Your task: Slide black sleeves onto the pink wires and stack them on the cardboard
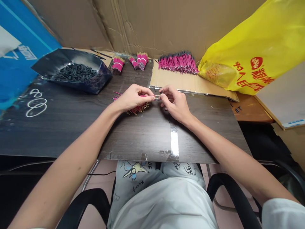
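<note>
My left hand [140, 97] is closed in a pinch on thin pink wires with bare metal ends [156, 98], which point right. Close by on that side is my right hand [175, 103], thumb and forefinger pinched at those ends. Small dark bits show at its fingers, too small to name. Under my left hand lies a loose pile of pink wires with gold-coloured tips [138, 109], partly hidden by the wrist. A row of pink wires with black ends [177, 62] rests on a cardboard sheet [171, 79] beyond my right hand.
A dark open bag [95, 84] of small black pieces stands at the back left, near white rubber bands [37, 106]. Tied pink wire bundles [117, 65] lie against the cardboard wall [152, 25]. A yellow plastic bag [238, 57] leans in from the right. Clear tape [174, 140] crosses the table's front edge.
</note>
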`<state>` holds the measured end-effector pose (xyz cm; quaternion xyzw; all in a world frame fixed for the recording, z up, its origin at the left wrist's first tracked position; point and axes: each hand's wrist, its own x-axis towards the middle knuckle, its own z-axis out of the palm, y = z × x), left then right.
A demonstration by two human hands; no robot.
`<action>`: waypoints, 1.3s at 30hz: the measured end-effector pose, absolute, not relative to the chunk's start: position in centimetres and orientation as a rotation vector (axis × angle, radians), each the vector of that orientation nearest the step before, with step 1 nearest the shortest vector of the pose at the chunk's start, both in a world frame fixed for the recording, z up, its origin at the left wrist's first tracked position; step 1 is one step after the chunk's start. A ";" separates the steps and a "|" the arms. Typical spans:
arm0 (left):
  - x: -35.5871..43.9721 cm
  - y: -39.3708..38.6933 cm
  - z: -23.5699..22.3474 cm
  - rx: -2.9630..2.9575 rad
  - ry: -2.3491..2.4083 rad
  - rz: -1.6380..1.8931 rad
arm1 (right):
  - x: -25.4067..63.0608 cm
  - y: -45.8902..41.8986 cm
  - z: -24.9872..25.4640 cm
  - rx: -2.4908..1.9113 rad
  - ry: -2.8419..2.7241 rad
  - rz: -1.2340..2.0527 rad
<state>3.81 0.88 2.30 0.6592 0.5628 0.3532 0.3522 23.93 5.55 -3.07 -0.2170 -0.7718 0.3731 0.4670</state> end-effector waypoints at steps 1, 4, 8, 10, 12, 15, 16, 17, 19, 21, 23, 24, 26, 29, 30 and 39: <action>3.8 0.9 2.3 1.696 1.459 0.915 | 24.0 5.6 -3.0 -0.535 -1.897 0.915; 3.9 0.8 2.4 1.665 1.450 0.931 | 24.1 5.7 -2.9 -0.566 -1.905 0.872; 3.8 0.8 2.4 1.590 1.450 0.933 | 24.4 6.2 -2.8 -0.569 -1.930 0.803; 3.7 0.9 2.3 1.543 1.440 0.933 | 24.5 6.3 -2.8 -0.556 -1.949 0.750; 3.6 1.0 2.2 1.525 1.419 0.952 | 24.5 6.4 -2.9 -0.563 -1.971 0.688; 3.5 1.0 2.2 1.533 1.413 0.972 | 24.4 6.3 -2.9 -0.578 -2.001 0.623; 3.5 1.0 2.2 1.534 1.420 0.968 | 24.4 6.3 -2.9 -0.576 -2.004 0.613; 3.5 0.9 2.3 1.532 1.432 0.960 | 24.4 6.3 -2.9 -0.571 -2.004 0.608; 3.6 0.9 2.3 1.532 1.453 0.947 | 24.3 6.2 -2.8 -0.563 -1.996 0.601; 3.6 0.9 2.4 1.551 1.452 0.953 | 24.4 6.1 -2.8 -0.563 -1.992 0.593; 3.5 0.9 2.3 1.585 1.437 0.962 | 24.4 6.1 -2.7 -0.572 -1.992 0.582; 3.5 0.9 2.3 1.602 1.432 0.962 | 24.4 6.1 -2.7 -0.572 -1.995 0.574; 3.5 0.9 2.2 1.627 1.437 0.954 | 24.4 6.1 -2.8 -0.555 -1.999 0.556; 3.4 0.9 2.2 1.660 1.458 0.948 | 24.4 6.1 -2.9 -0.514 -2.021 0.529; 3.5 0.9 2.1 1.677 1.464 0.947 | 24.5 6.1 -3.0 -0.506 -2.038 0.521; 3.8 0.7 2.3 1.751 1.485 0.938 | 24.7 6.5 -3.3 -0.483 -2.062 0.675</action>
